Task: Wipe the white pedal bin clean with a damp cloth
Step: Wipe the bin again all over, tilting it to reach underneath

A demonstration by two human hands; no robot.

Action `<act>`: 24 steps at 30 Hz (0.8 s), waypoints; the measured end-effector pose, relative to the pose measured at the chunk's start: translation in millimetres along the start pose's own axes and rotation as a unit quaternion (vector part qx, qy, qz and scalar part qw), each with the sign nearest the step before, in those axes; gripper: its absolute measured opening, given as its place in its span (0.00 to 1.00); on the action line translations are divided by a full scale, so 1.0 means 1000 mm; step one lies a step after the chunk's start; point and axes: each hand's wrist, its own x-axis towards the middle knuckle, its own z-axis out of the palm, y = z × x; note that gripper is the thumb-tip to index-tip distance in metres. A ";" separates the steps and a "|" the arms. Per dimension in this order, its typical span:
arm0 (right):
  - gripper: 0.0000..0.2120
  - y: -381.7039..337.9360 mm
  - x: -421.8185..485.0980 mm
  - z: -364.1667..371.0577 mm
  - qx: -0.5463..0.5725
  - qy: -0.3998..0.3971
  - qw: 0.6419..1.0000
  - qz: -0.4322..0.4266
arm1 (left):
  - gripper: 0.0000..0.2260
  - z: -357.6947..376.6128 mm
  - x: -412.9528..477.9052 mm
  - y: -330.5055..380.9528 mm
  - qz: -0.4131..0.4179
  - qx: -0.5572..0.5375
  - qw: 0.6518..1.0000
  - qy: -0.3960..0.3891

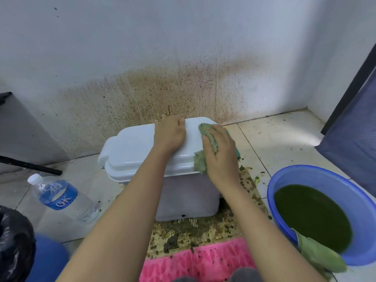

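Observation:
The white pedal bin point(130, 147) stands on the floor against a stained wall, its lid closed. My left hand point(169, 134) rests flat on the middle of the lid, fingers reaching over its far edge. My right hand point(220, 153) presses a green cloth point(205, 133) against the right end of the lid. The cloth shows above and below the hand, and a darker green fold sticks out on the right side.
A blue basin point(362, 200) of dark green water stands at the right, with a second green cloth point(317, 255) draped over its rim. A water bottle point(61, 197) lies at the left. A black bag point(14, 245), a pink mat point(199, 259) and dirty cardboard point(203, 228) lie in front.

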 end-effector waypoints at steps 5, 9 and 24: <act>0.24 -0.001 0.024 -0.007 0.141 0.024 0.968 0.205 | 0.13 0.001 -0.013 0.003 0.017 0.034 0.999 0.031; 0.38 0.005 0.003 -0.024 0.231 -0.112 0.945 0.202 | 0.14 0.001 -0.016 0.005 0.029 0.009 0.998 0.063; 0.35 0.016 -0.024 -0.023 0.225 -0.047 0.962 0.147 | 0.19 -0.003 -0.016 0.009 0.031 -0.004 0.999 0.043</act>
